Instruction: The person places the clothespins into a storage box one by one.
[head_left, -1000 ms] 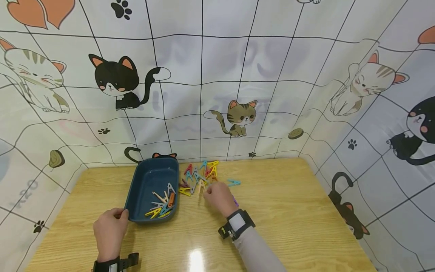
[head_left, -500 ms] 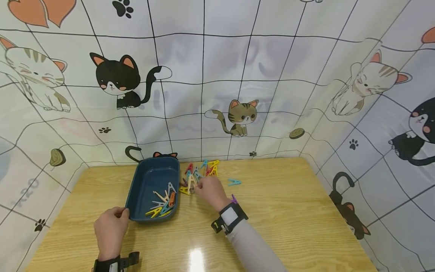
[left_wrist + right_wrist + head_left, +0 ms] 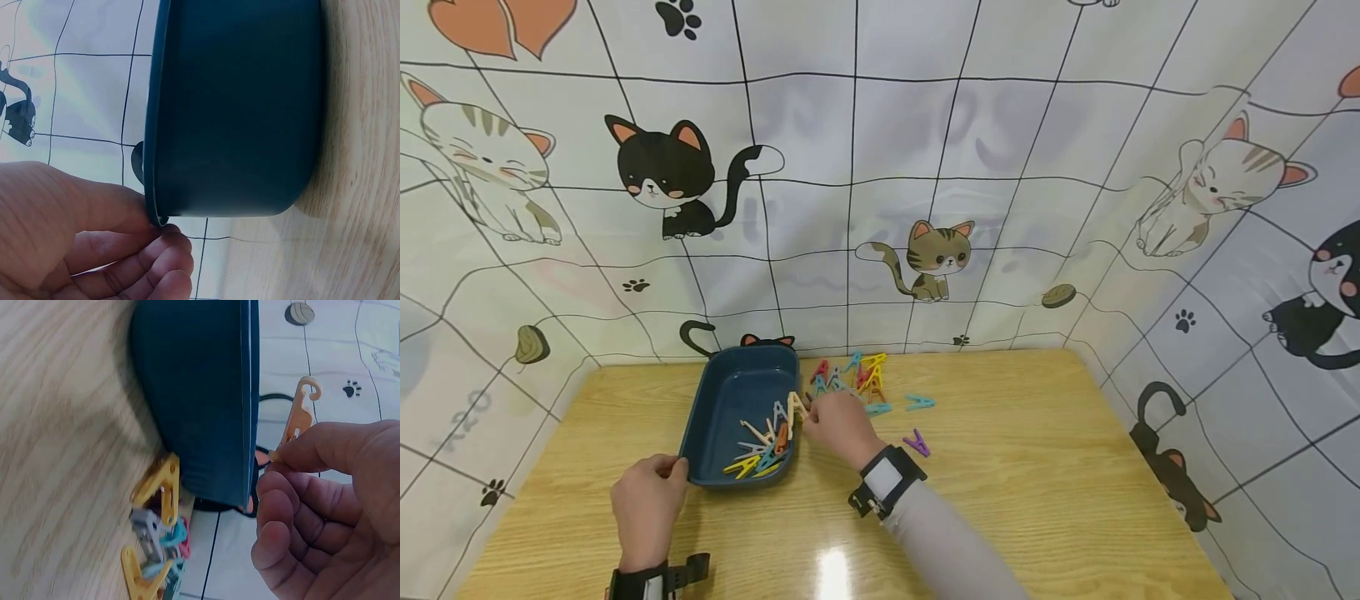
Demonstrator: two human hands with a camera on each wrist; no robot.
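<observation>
A dark blue plastic basin [image 3: 707,417] stands at the table's back left, with several clothespins in its near right part. My left hand [image 3: 649,504] pinches its rim at the near left corner; in the left wrist view the thumb and curled fingers [image 3: 165,256] close on the rim. My right hand [image 3: 842,429] pinches a cream clothespin [image 3: 794,410] between thumb and index finger, right at the basin's right rim. The right wrist view shows this clothespin's hooked end [image 3: 300,412] pointing up, level with the rim.
A loose pile of coloured clothespins [image 3: 868,375] lies right of the basin, partly behind my right hand. A blue clothespin [image 3: 920,402] and a purple clothespin [image 3: 917,443] lie apart to its right. A cat-print sheet [image 3: 805,208] hangs behind the wooden table [image 3: 1037,467].
My right hand has moved left from the pile to the basin's rim, carrying the cream clothespin. The purple clothespin, hidden earlier by the arm, now shows. My left hand stays on the rim.
</observation>
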